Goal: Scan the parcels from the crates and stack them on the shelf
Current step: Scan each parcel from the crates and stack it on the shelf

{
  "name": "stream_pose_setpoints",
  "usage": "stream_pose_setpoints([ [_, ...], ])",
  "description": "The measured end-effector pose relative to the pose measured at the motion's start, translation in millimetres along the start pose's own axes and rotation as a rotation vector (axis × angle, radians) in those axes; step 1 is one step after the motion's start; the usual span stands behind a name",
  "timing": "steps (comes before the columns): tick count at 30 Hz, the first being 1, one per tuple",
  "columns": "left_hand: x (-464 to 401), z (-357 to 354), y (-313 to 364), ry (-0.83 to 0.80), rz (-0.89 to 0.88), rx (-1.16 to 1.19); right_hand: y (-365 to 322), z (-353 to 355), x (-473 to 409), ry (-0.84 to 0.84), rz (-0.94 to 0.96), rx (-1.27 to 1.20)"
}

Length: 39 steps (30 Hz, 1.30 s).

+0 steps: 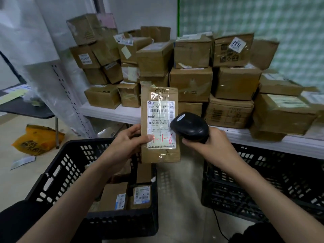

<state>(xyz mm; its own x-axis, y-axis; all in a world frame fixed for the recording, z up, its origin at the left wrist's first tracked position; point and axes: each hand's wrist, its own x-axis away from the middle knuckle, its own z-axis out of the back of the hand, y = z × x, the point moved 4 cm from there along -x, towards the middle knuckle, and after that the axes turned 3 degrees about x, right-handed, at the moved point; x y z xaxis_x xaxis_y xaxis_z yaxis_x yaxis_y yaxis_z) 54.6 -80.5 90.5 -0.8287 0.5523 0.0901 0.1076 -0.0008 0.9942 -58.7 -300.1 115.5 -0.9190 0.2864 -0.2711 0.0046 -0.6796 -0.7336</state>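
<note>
My left hand [128, 142] grips a flat brown parcel [160, 155] upright by its left edge, thumb on the white label marked 4-1-6 in red. My right hand [208, 142] holds a black barcode scanner [190, 126], its head over the label's right edge. Below my left arm stands a black crate [57, 172] with several small boxes inside. A second black crate [280, 181] stands at the right. Behind runs a white shelf [112, 112] stacked with several cardboard parcels [191, 84].
An orange bag [37, 139] and a paper slip lie on the floor at the left. A dark table [26, 109] stands at the far left beside a perforated shelf upright [70, 100]. The scanner's cable [219, 225] trails down by the right crate.
</note>
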Motion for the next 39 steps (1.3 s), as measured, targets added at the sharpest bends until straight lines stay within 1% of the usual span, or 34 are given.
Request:
stream_pose_setpoints([
  [6,0.9,-23.8,45.8,0.008,-0.052,0.137,-15.5,19.4,1.5,0.109,-0.071,-0.329],
  [8,-3.9,-29.3,62.6,0.048,-0.074,0.143,-25.6,23.9,-0.3,0.135,-0.081,-0.400],
  [11,-12.0,-30.2,90.7,0.165,-0.147,0.131,-46.0,31.0,-6.1,0.150,-0.096,-0.539],
  [12,-14.5,-29.4,100.6,0.191,-0.171,0.115,-52.4,34.0,-10.5,0.153,-0.093,-0.552],
  [15,-22.7,-24.9,130.0,0.204,-0.219,0.040,-73.0,43.4,-30.3,0.168,-0.097,-0.563],
  [19,-40.7,-9.2,165.5,0.117,-0.244,-0.070,-101.8,49.2,-73.2,0.204,-0.118,-0.578],
  [22,-58.7,4.7,189.7,0.026,-0.286,-0.279,-121.0,48.5,-112.1,0.189,-0.127,-0.591],
  [23,-67.4,10.3,195.8,0.024,-0.302,-0.324,-125.3,47.1,-125.0,0.169,-0.142,-0.613],
  [27,-109.7,25.6,212.4,0.104,-0.316,-0.353,-131.8,42.4,-169.6,0.120,-0.200,-0.671],
  [31,-151.4,31.0,218.3,0.200,-0.298,-0.416,-123.8,41.6,-198.6,0.127,-0.249,-0.737],
  [33,-167.4,30.9,217.1,0.231,-0.292,-0.480,-121.0,41.2,-205.0,0.130,-0.256,-0.758],
  [36,-182.0,27.1,216.7,0.296,-0.277,-0.588,-117.3,39.9,-204.6,0.141,-0.266,-0.725],
  [39,-181.1,27.1,221.0,0.401,-0.333,-0.765,-114.8,38.1,-193.1,0.145,-0.258,-0.676],
])
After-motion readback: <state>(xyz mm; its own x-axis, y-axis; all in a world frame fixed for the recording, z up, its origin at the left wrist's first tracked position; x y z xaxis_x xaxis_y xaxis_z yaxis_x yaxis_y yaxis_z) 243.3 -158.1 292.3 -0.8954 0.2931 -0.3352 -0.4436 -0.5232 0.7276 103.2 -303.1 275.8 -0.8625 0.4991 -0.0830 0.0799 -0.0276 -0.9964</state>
